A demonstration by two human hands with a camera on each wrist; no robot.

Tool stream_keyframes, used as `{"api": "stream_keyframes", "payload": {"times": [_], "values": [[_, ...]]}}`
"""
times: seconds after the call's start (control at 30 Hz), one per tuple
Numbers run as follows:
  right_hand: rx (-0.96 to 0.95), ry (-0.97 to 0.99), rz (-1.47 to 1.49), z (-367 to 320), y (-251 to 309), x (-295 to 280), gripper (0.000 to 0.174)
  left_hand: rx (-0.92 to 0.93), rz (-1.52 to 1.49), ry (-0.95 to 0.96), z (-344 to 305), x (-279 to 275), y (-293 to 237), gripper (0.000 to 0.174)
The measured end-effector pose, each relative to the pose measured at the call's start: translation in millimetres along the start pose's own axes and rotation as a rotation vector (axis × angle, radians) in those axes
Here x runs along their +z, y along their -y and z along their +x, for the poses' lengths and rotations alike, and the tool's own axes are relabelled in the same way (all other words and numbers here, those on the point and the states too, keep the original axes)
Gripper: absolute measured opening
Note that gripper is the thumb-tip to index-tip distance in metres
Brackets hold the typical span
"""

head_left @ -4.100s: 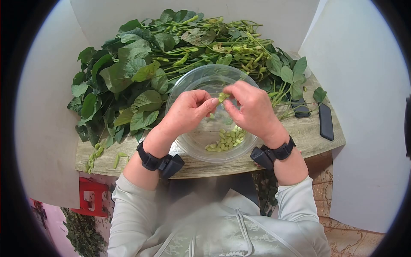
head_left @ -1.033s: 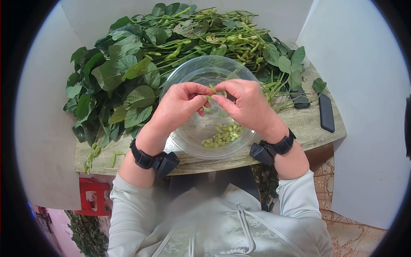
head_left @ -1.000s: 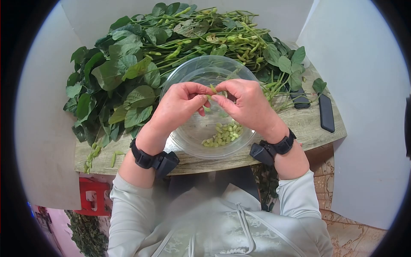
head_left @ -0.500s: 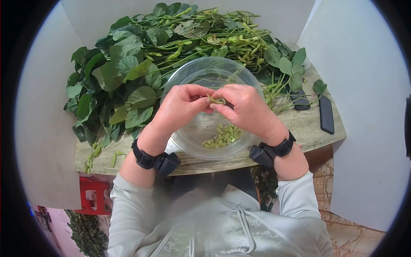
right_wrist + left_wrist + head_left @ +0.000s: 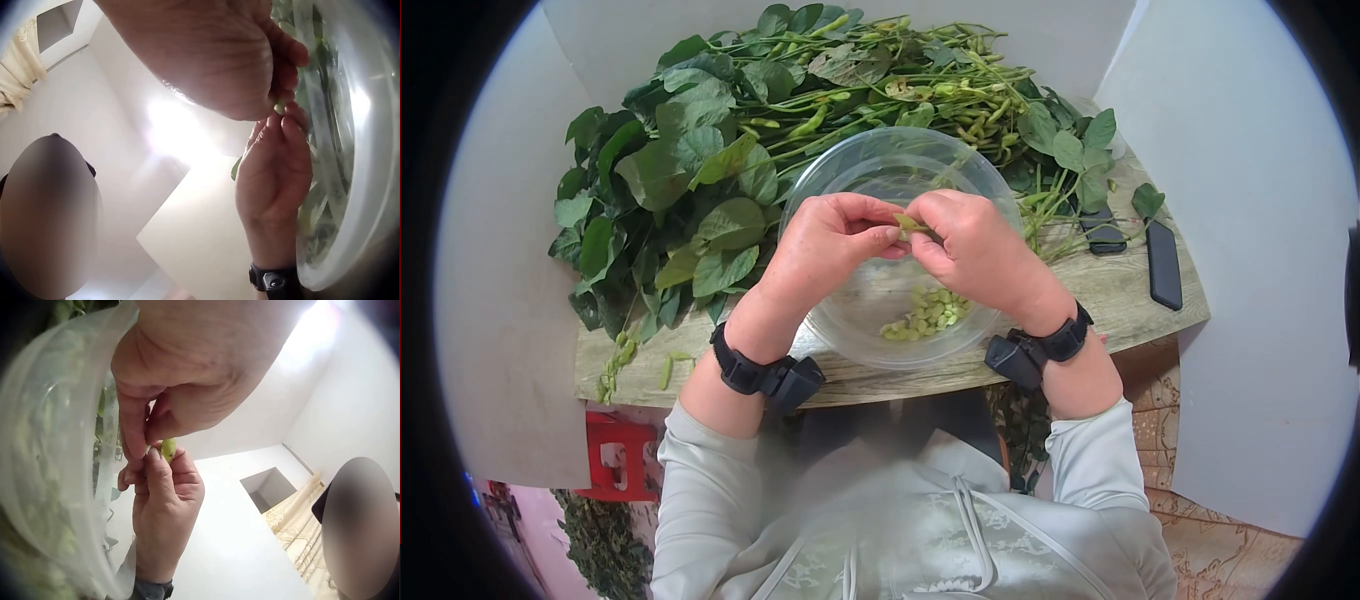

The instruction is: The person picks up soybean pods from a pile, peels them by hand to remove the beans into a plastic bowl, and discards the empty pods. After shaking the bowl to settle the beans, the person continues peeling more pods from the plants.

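Over the clear plastic tub (image 5: 840, 335) both hands meet fingertip to fingertip at a small green soybean pod (image 5: 908, 222). The right hand (image 5: 980, 245) pinches the pod between thumb and fingers. From the other side, the left hand (image 5: 825, 250) pinches its near end. The left wrist view shows the yellow-green pod (image 5: 168, 450) sticking up beside the right thumb; a pale bit of it (image 5: 279, 109) shows between the hands in the right wrist view. Shelled beans (image 5: 925, 315) lie heaped on the tub's bottom, below the right hand.
A big heap of leafy soybean plants (image 5: 730, 170) covers the back and left of the wooden table (image 5: 1040, 330). Loose pods (image 5: 620, 365) lie at its left edge. Two dark phones (image 5: 1163, 265) lie at right. White panels (image 5: 1260, 250) flank the table; a red stool (image 5: 615, 455) stands below left.
Since about four seconds ago the hands have come closer together and the bean heap looks a little larger. Over the last second the pod has turned and shifted in the fingertips.
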State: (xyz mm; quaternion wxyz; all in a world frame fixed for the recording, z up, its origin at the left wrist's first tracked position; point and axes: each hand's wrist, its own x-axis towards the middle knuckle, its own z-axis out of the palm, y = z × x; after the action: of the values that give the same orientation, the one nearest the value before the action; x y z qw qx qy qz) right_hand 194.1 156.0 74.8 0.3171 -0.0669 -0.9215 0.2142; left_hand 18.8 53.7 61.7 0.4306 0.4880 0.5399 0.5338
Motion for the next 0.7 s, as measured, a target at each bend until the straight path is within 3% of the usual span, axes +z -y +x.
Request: {"api": "stream_keyframes", "payload": {"times": [0.3,0.37,0.43,0.6,0.7], "values": [[0.052,0.023,-0.003,-1,1,1,0.012,0.067,-0.149,0.046,1,3,1,0.024],[0.067,-0.091,-0.013,0,3,2,0.012,0.063,-0.156,0.037,-2,4,-3,0.024],[0.082,-0.097,0.004,1,4,-2,0.012,-0.067,0.035,0.068,-2,2,-8,0.026],[0.023,-0.120,0.010,0,3,1,0.013,-0.061,0.051,0.143,-4,-2,-5,0.024],[0.093,-0.190,-0.022,2,4,-2,0.011,-0.037,0.080,0.118,-4,-2,-4,0.021]]}}
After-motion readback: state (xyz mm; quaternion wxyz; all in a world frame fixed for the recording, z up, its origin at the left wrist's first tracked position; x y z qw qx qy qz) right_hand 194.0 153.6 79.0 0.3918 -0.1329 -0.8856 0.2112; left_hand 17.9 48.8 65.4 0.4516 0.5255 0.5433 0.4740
